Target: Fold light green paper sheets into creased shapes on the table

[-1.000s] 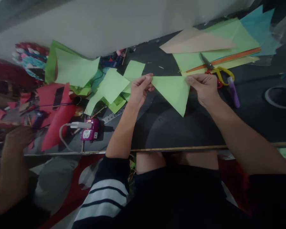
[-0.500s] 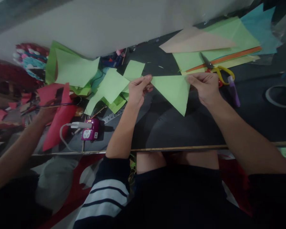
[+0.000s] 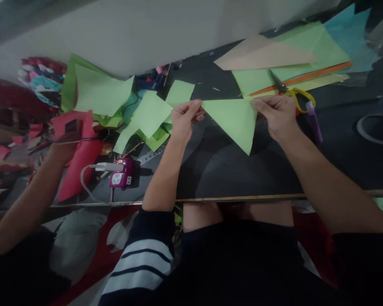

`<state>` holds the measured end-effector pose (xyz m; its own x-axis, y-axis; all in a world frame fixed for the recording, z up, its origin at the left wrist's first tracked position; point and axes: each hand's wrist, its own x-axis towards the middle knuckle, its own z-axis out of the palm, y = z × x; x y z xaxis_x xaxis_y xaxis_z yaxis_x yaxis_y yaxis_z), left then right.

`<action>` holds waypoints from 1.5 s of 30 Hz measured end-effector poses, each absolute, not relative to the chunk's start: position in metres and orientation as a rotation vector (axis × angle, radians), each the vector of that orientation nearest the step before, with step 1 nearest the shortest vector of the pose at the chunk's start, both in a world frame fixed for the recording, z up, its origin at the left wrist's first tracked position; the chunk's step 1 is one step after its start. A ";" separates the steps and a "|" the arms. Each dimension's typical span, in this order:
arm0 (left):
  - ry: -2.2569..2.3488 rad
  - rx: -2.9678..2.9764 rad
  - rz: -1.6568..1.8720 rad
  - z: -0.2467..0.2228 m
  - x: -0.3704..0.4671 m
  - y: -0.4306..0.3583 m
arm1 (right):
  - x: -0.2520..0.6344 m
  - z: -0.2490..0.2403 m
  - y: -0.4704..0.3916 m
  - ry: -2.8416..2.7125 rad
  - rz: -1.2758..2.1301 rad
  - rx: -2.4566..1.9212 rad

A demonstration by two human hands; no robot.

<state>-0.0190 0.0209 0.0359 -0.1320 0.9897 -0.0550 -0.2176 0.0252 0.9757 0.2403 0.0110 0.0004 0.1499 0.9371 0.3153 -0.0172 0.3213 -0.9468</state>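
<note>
A light green paper triangle (image 3: 238, 121) is stretched between my two hands above the dark table. My left hand (image 3: 187, 119) pinches its left corner between thumb and fingers. At the upper right corner my right hand (image 3: 277, 115) grips the paper the same way. The long edge runs nearly level on top, and one point hangs downward. Just behind my right hand lie yellow-handled scissors (image 3: 301, 100), their lower handle partly hidden by the hand. A purple capped tube (image 3: 315, 123) rests beside them.
Green paper pieces (image 3: 151, 114) lie left of my hands, near a purple plug adapter (image 3: 121, 173) with a cable. Coloured sheets (image 3: 264, 53) are stacked at the back right. A tape roll (image 3: 378, 128) sits far right. At left, another person's hand (image 3: 64, 148) is at red paper (image 3: 83, 157).
The green triangle and my right hand have shifted very slightly to the right. My left hand is almost still. The other person's forearm at left has moved a little.
</note>
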 end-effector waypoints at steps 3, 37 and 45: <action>1.189 0.928 1.385 0.034 -0.016 0.021 | 0.239 0.001 0.011 -1.221 0.870 -1.009; 1.288 0.817 1.503 0.025 -0.005 0.019 | 0.205 0.008 -0.009 -1.213 1.056 -1.012; 1.361 0.863 1.413 0.031 -0.014 0.021 | 0.200 0.006 -0.011 -1.191 1.092 -1.099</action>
<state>-0.0145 0.0214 0.0313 -0.2912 0.9485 -0.1246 -0.1601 0.0801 0.9838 0.2000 -0.0108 0.0060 0.0603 0.9892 0.1335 -0.0475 0.1364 -0.9895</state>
